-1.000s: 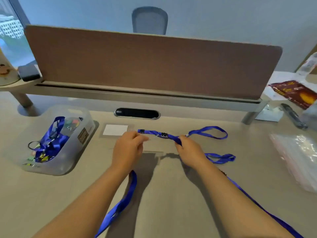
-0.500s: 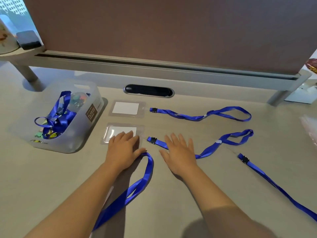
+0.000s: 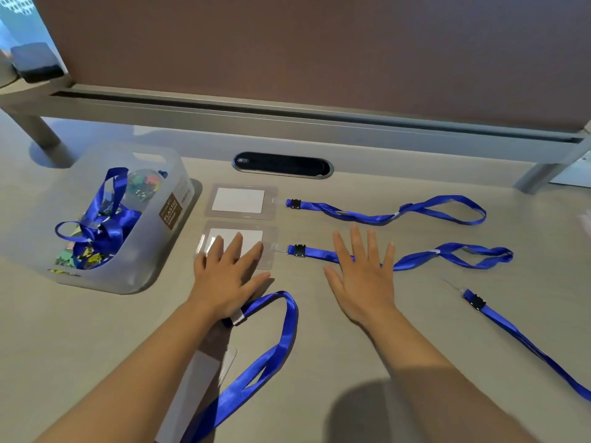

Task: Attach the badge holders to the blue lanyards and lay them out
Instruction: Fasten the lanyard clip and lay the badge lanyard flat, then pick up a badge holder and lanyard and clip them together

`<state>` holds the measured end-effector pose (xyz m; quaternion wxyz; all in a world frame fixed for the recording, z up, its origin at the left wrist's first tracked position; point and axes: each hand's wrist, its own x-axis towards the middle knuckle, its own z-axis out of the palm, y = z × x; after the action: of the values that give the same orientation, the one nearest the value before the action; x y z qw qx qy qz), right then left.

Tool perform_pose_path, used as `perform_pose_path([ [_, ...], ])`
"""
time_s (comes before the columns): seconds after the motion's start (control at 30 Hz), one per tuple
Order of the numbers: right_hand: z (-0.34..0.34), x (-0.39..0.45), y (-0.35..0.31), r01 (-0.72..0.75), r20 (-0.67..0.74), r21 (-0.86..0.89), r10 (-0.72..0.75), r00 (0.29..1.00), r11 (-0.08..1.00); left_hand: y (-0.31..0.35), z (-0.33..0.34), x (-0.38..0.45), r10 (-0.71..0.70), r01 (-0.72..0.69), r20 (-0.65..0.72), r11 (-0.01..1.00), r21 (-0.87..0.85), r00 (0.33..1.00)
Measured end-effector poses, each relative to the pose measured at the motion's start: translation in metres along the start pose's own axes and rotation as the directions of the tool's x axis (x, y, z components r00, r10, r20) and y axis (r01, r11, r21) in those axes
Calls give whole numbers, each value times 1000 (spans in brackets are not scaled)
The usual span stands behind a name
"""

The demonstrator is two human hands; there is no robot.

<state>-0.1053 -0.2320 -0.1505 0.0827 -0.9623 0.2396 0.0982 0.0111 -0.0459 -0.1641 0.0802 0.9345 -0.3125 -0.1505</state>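
Since half a second earlier, both hands had slid slightly farther across the bench (image 3: 415,330), and little else had shifted. The left hand (image 3: 225,276) lay flat, fingers spread, its grip fully open and holding nothing, fingertips resting on the near badge holder (image 3: 238,243). The right hand (image 3: 361,279) lay likewise flat and open, fingers pressing across the strap of the middle lanyard (image 3: 447,255), whose black clip sat just right of that holder. Farther off, the far badge holder (image 3: 240,201) lay with the far lanyard (image 3: 399,211) extending rightward from it. A looped lanyard (image 3: 281,340) ran from under the left wrist toward the near edge; another loose lanyard (image 3: 524,340) trailed at near right. At far left stood a clear plastic container (image 3: 140,266) holding further blue lanyards.
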Motion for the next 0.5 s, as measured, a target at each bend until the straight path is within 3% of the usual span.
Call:
perform_pose_path([
  [0.17, 13, -8, -12, -65, 136, 36, 60, 989, 997, -7, 1, 0, 20, -21, 34, 1000, 22, 999],
  [0.4, 1, 10, -4, -24, 153, 16, 21, 988, 1000, -11, -11, -7, 76, -73, 36, 993, -88, 996],
  [0.5, -7, 1, -18, 21, 71, 62, -25, 997, 998, -10, -22, -18, 100, -98, -1, 980, -173, 995],
])
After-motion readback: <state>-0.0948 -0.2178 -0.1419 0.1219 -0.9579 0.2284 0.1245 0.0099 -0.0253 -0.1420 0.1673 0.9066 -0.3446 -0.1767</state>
